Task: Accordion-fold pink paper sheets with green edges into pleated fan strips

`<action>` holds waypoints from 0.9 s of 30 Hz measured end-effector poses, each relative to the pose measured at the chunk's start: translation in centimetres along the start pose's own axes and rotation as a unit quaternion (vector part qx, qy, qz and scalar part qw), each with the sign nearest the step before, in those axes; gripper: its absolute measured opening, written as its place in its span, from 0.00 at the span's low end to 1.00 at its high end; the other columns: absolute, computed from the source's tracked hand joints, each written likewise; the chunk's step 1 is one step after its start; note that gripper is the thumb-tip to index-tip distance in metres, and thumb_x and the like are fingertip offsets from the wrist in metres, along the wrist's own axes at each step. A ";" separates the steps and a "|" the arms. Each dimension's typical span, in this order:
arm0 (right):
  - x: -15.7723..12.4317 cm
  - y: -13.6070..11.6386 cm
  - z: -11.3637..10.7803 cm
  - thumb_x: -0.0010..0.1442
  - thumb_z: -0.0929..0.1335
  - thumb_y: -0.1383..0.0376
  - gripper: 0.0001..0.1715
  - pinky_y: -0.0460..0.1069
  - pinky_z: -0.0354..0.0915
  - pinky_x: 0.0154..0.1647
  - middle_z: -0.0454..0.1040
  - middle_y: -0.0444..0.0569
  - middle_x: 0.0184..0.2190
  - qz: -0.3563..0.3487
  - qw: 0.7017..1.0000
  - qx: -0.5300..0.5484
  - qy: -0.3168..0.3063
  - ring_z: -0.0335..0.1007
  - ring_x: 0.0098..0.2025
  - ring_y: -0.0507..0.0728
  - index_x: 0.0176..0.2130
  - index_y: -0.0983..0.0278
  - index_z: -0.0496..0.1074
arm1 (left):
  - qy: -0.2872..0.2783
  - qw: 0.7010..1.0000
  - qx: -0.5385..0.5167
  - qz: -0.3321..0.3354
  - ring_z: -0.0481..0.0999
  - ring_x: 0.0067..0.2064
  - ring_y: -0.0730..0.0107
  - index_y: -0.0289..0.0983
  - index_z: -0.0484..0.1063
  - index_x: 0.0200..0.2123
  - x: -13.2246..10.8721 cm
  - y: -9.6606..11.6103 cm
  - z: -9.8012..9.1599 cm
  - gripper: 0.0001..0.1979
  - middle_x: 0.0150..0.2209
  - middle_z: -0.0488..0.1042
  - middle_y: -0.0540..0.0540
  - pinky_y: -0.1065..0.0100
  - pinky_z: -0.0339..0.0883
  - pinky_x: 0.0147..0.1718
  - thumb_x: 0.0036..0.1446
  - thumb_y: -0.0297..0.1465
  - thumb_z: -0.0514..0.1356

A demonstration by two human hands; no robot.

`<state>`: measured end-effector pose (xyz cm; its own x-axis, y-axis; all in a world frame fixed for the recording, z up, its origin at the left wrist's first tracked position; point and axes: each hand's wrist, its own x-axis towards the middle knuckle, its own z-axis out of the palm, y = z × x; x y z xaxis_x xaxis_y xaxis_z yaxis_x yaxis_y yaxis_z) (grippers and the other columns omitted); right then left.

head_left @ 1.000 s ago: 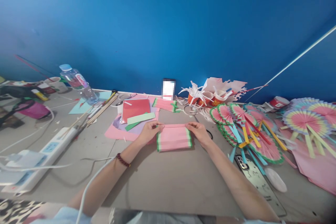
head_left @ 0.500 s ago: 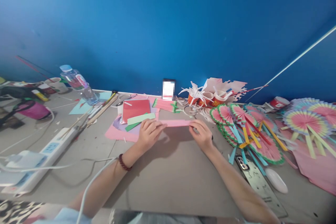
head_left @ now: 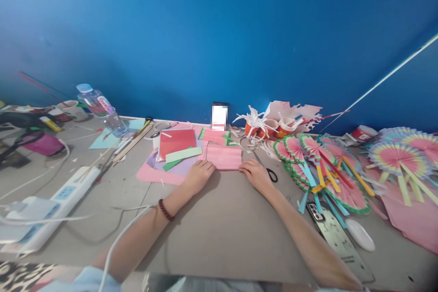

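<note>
A pleated pink paper sheet [head_left: 224,157] lies flat on the grey table [head_left: 219,228] just beyond my fingers. My left hand [head_left: 199,174] rests at its near left corner, knuckles up, fingertips pressing the edge. My right hand [head_left: 254,173] presses the near right corner the same way. Both hands lie low against the table with fingers bent onto the paper. Another folded pink and green pleated piece [head_left: 215,136] lies just behind it.
Red, green and pink paper sheets [head_left: 176,146] lie at left centre, with sticks, a water bottle [head_left: 99,106] and a power strip [head_left: 65,191] further left. Finished paper fans [head_left: 318,169], cups [head_left: 270,128], scissors [head_left: 270,174] and a phone [head_left: 337,237] fill the right.
The pink paper was near me showing green edges, then was lifted and flipped away; now it lies flat further back, plain pink side up, both hands pressing its near edge.
</note>
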<state>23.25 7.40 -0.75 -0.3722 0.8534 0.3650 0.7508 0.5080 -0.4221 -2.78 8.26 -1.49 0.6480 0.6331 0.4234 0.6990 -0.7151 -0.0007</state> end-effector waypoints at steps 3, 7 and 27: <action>0.2 0.2 0.0 0.59 0.63 0.68 0.11 0.52 0.64 0.42 0.76 0.49 0.33 0.014 0.999 0.036 0.002 0.68 0.39 0.57 0.34 0.60 0.75 | 0.014 0.999 -0.036 -0.022 0.71 0.37 0.65 0.36 0.70 0.38 0.1 -0.2 0.1 0.11 0.34 0.73 0.44 0.64 0.63 0.37 0.57 0.19 0.51; 0.5 0.3 0.4 0.58 0.64 0.67 0.10 0.52 0.64 0.42 0.76 0.49 0.32 0.030 0.997 0.065 0.020 0.69 0.38 0.57 0.33 0.61 0.75 | 0.010 0.995 -0.088 -0.049 0.71 0.36 0.66 0.37 0.72 0.36 0.6 -0.4 -0.2 0.12 0.34 0.73 0.44 0.64 0.64 0.37 0.59 0.21 0.49; 1.2 0.6 0.8 0.50 0.66 0.61 0.10 0.49 0.63 0.35 0.76 0.47 0.27 0.175 0.974 0.140 0.031 0.69 0.29 0.55 0.27 0.61 0.76 | 0.017 0.990 -0.131 -0.056 0.70 0.37 0.68 0.36 0.73 0.36 1.0 -1.0 0.1 0.15 0.34 0.71 0.44 0.66 0.64 0.38 0.60 0.22 0.46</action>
<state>22.77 8.79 -1.25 -0.0792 0.9758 0.2039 0.6447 0.2061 -0.7361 -2.80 9.68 -1.10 0.5568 0.7063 0.4372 0.6610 -0.6955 0.2818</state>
